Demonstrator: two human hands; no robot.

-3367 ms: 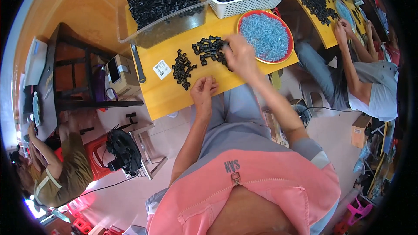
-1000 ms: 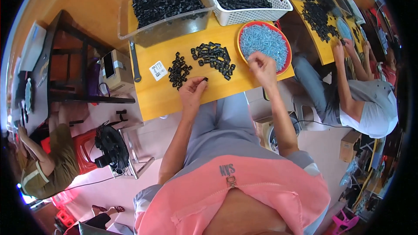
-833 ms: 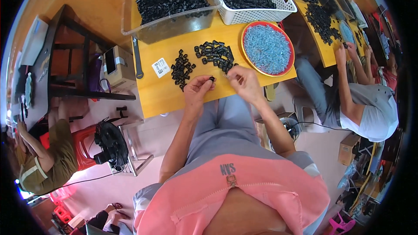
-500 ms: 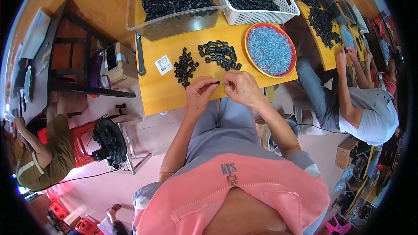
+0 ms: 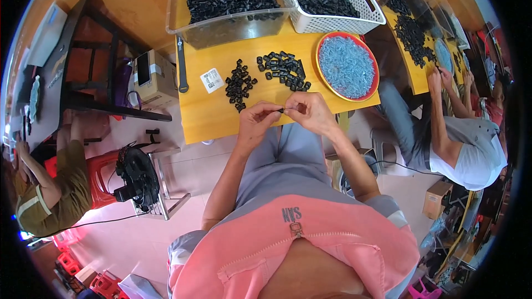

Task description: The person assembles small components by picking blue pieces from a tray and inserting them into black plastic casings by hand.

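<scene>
Just above the near edge of the yellow table [image 5: 208,127], my left hand [image 5: 258,120] pinches a small black plastic part [image 5: 281,111] between thumb and fingertips. The fingertips of my right hand [image 5: 311,112] are pressed together at the same part; whether they also hold a tiny piece is too small to tell. Beyond my left hand lies a loose pile of small black parts [image 5: 239,84]. Another group of black parts [image 5: 282,69] is spread beyond my right hand. To the right, a red and yellow bowl [image 5: 320,72] holds many small clear bluish pieces [image 5: 346,65].
At the back stand a clear plastic bin [image 5: 233,36] and a white perforated basket [image 5: 338,26], both full of black parts. A white label [image 5: 211,80] and a black strap-like tool [image 5: 181,66] lie left. Co-workers sit at right [image 5: 465,138] and left [image 5: 50,188].
My hands have come together; my right fingertips now meet the black part held in my left hand. The view has shifted slightly.
</scene>
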